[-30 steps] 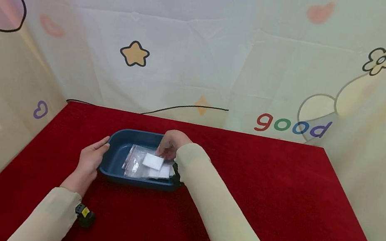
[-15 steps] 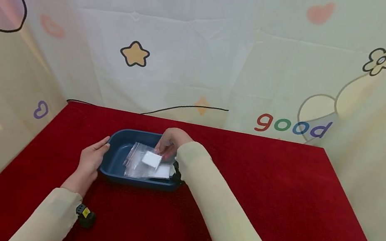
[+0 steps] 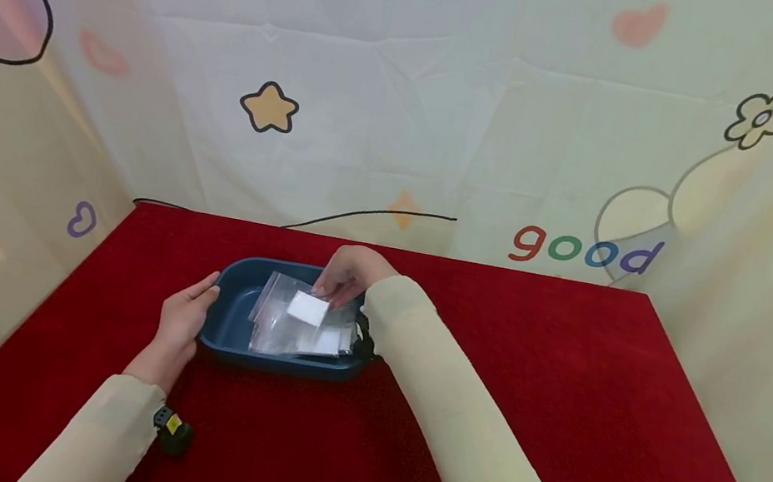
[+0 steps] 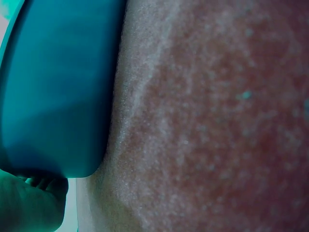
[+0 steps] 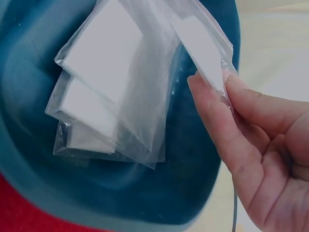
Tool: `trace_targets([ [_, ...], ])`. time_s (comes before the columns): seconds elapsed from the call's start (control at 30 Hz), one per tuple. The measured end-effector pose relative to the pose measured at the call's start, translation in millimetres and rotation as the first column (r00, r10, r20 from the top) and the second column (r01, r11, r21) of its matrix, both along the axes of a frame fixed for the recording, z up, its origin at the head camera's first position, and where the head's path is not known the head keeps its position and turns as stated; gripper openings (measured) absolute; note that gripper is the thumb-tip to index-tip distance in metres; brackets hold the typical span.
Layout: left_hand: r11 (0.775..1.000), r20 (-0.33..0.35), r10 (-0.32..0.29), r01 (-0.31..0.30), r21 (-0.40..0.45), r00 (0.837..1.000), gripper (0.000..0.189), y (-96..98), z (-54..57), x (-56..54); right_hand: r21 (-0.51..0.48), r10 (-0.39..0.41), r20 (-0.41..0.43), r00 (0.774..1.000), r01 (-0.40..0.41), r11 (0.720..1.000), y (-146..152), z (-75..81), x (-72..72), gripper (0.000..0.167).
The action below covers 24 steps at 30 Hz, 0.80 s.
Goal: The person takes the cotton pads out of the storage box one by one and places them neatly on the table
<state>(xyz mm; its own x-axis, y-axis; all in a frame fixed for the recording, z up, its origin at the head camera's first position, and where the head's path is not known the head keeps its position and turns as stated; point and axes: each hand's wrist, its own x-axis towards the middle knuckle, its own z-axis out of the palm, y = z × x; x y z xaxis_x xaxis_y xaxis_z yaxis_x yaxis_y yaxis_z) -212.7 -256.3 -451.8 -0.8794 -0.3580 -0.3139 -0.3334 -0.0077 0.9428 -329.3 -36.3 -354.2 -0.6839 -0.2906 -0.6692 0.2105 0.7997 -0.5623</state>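
Note:
A blue plastic basin (image 3: 234,310) stands on the red-covered table. My left hand (image 3: 179,324) grips its left side; in the left wrist view that hand (image 4: 34,205) shows at the end of the basin wall (image 4: 58,96). Over the basin's right half, my right hand (image 3: 351,273) pinches the edge of a clear plastic bag with a white flat piece (image 3: 308,309) inside. Close up in the right wrist view, thumb and fingertips (image 5: 237,87) hold this bag (image 5: 203,50) tilted. Several similar bags (image 5: 104,53) lie overlapped in the basin, beside the held one.
Red cloth (image 3: 526,364) covers the table to its edges. A pale printed curtain (image 3: 378,105) hangs behind and along both sides. Dark straps with small devices (image 3: 172,430) sit at the wrists.
My right hand has risen a little toward the basin's far side, drawing the pinched bag up and away from the others. The left hand keeps its place on the basin.

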Motion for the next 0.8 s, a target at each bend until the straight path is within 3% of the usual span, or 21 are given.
trace_targets([
  [0.37, 1.0, -0.004, 0.002, -0.002, 0.002, 1.0, 0.05, -1.4, -0.1, -0.9, -0.072, 0.062, -0.032, 0.998, -0.064, 0.995, 16.8, 5.9, -3.5, 0.027],
  [0.8, 1.0, -0.016, -0.003, 0.003, 0.007, 1.0, 0.05, -1.5, -0.4, -1.5, -0.181, 0.077, -0.091, 0.993, -0.093, 0.979, 48.7, 11.3, 3.1, 0.029],
])
